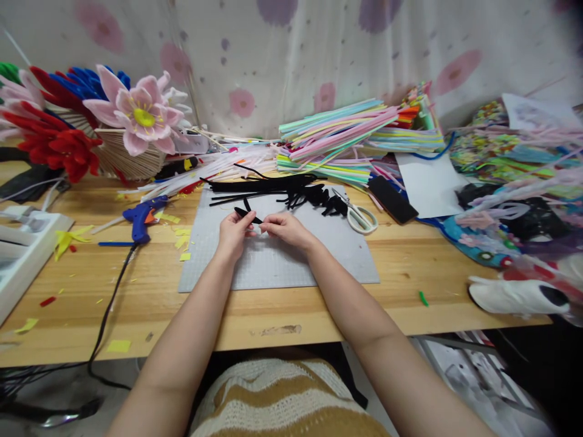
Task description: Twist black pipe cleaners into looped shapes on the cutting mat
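Note:
Both my hands meet over a grey cutting mat point(282, 261) on the wooden table. My left hand point(233, 233) is closed, pinching a short black pipe cleaner piece point(246, 213) bent into a loop. My right hand point(288, 229) is closed too, its fingertips pinching the other end of the same black piece. Beyond my hands lies a pile of black pipe cleaners point(291, 189), straight and bent.
White-handled scissors point(359, 216) lie at the mat's far right. A blue glue gun point(141, 217) with its black cord sits left. Pipe-cleaner flowers point(136, 115) stand back left, pastel pipe cleaner bundles point(350, 133) at the back, craft clutter on the right, a white tray point(22, 249) far left.

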`<state>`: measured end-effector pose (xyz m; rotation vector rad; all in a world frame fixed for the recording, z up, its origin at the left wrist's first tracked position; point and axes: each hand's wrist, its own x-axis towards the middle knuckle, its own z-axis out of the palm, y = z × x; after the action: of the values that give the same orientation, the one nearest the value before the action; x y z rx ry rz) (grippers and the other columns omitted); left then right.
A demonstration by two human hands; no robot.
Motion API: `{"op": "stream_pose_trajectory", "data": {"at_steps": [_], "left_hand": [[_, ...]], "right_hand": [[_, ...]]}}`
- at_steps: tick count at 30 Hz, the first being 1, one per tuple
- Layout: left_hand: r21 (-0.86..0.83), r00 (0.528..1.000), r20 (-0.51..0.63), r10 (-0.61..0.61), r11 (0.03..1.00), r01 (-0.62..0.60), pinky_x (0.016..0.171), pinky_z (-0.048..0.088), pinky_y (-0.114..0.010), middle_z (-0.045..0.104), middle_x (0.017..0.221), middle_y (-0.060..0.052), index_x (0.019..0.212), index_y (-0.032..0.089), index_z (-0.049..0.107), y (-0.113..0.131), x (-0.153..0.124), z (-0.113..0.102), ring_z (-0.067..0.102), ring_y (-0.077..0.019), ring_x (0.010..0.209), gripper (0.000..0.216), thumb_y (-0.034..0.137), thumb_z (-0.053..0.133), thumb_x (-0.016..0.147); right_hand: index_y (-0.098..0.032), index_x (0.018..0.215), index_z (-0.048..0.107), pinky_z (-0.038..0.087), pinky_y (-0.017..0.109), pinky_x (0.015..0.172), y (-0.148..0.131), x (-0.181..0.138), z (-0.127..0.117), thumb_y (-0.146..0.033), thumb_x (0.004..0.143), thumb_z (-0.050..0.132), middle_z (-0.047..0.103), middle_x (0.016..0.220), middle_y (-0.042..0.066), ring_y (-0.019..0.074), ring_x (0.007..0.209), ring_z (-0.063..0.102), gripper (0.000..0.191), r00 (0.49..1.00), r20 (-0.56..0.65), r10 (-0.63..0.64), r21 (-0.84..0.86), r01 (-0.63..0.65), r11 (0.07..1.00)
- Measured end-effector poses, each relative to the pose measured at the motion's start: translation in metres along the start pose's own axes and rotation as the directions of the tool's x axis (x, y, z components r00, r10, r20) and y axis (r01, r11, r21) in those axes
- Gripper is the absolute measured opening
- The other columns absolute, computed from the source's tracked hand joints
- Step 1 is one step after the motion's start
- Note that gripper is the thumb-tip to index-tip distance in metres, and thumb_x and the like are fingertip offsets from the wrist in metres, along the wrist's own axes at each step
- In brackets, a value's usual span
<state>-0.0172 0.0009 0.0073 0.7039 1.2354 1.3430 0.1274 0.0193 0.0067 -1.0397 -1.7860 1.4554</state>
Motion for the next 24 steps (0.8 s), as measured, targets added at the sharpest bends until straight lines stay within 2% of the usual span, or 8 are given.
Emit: {"op": "stream_pose_trajectory", "data": {"at_steps": [3, 7, 10, 13, 16, 19, 21, 24], "left_hand": [[-0.004, 0.999, 0.043, -0.027, 1.000, 0.028, 0.039, 0.040, -0.016, 0.048, 0.050, 0.007, 0.069, 0.014, 0.055, 0.000, -0.002, 0.005, 0.044, -0.0040, 0.042, 0.031, 0.030, 0.077, 0.055], [-0.079, 0.962, 0.163, -0.221, 0.969, 0.236, 0.035, 0.036, -0.012, 0.050, 0.049, 0.005, 0.067, 0.012, 0.055, 0.004, -0.005, 0.012, 0.045, -0.0030, 0.040, 0.024, 0.026, 0.074, 0.063], [-0.149, 0.923, 0.209, -0.324, 0.922, 0.358, 0.035, 0.036, -0.009, 0.051, 0.050, 0.004, 0.067, 0.011, 0.056, 0.008, -0.007, 0.016, 0.046, -0.0018, 0.040, 0.016, 0.020, 0.069, 0.070], [-0.152, 0.915, 0.222, -0.338, 0.915, 0.375, 0.037, 0.038, -0.009, 0.053, 0.051, 0.004, 0.068, 0.011, 0.055, 0.010, -0.006, 0.018, 0.048, -0.0019, 0.041, 0.015, 0.019, 0.067, 0.072], [-0.121, 0.946, 0.183, -0.269, 0.948, 0.293, 0.040, 0.043, -0.012, 0.055, 0.055, 0.003, 0.069, 0.013, 0.054, 0.010, -0.004, 0.015, 0.051, -0.0037, 0.045, 0.019, 0.026, 0.068, 0.072], [-0.015, 0.992, 0.103, -0.078, 0.997, 0.080, 0.040, 0.045, -0.014, 0.056, 0.059, 0.002, 0.071, 0.014, 0.054, 0.008, 0.000, 0.004, 0.053, -0.0060, 0.049, 0.026, 0.037, 0.068, 0.071], [0.111, 0.993, 0.105, 0.044, 0.992, -0.056, 0.039, 0.044, -0.016, 0.056, 0.057, 0.002, 0.071, 0.015, 0.055, 0.007, 0.003, -0.004, 0.052, -0.0071, 0.048, 0.028, 0.040, 0.068, 0.069], [0.299, 0.975, 0.186, 0.118, 0.939, -0.171, 0.036, 0.042, -0.017, 0.054, 0.054, 0.003, 0.068, 0.015, 0.055, 0.005, 0.005, -0.013, 0.048, -0.0068, 0.042, 0.028, 0.041, 0.067, 0.068]], "right_hand": [[-0.015, 0.057, 0.055, 0.033, 0.022, 0.056, 0.001, -0.001, 0.003, -0.032, 0.074, 0.055, 0.047, 0.052, -0.004, 0.0074, 0.054, 0.041, 0.024, 0.991, -0.051, -0.124, -0.016, 0.123, 0.992], [-0.016, 0.064, 0.060, 0.036, 0.024, 0.060, 0.002, -0.002, 0.007, -0.033, 0.075, 0.054, 0.051, 0.057, -0.002, 0.0092, 0.058, 0.044, 0.021, 0.967, -0.108, -0.229, 0.027, 0.233, 0.972], [-0.017, 0.064, 0.060, 0.037, 0.025, 0.061, 0.002, -0.001, 0.008, -0.035, 0.076, 0.054, 0.053, 0.060, -0.001, 0.0097, 0.060, 0.046, 0.023, 0.950, -0.150, -0.274, 0.031, 0.282, 0.959], [-0.017, 0.064, 0.060, 0.037, 0.025, 0.061, 0.001, -0.001, 0.004, -0.037, 0.076, 0.055, 0.052, 0.060, -0.001, 0.0095, 0.059, 0.045, 0.024, 0.947, -0.161, -0.277, 0.039, 0.286, 0.957], [-0.016, 0.066, 0.061, 0.035, 0.024, 0.059, 0.002, -0.004, -0.006, -0.038, 0.075, 0.055, 0.048, 0.057, -0.003, 0.0087, 0.056, 0.042, 0.024, 0.969, -0.118, -0.215, 0.079, 0.225, 0.971], [-0.016, 0.067, 0.060, 0.032, 0.023, 0.056, 0.004, -0.007, -0.017, -0.040, 0.074, 0.056, 0.045, 0.054, -0.004, 0.0080, 0.054, 0.039, 0.026, 0.992, -0.040, -0.119, 0.106, 0.123, 0.987], [-0.015, 0.067, 0.061, 0.031, 0.023, 0.054, 0.005, -0.009, -0.022, -0.041, 0.074, 0.056, 0.045, 0.054, -0.004, 0.0076, 0.052, 0.038, 0.027, 0.997, 0.014, -0.080, 0.110, 0.078, 0.991], [-0.015, 0.068, 0.062, 0.030, 0.024, 0.054, 0.006, -0.011, -0.025, -0.041, 0.074, 0.056, 0.045, 0.054, -0.003, 0.0078, 0.053, 0.038, 0.027, 0.997, 0.021, -0.070, 0.121, 0.067, 0.990]]}}
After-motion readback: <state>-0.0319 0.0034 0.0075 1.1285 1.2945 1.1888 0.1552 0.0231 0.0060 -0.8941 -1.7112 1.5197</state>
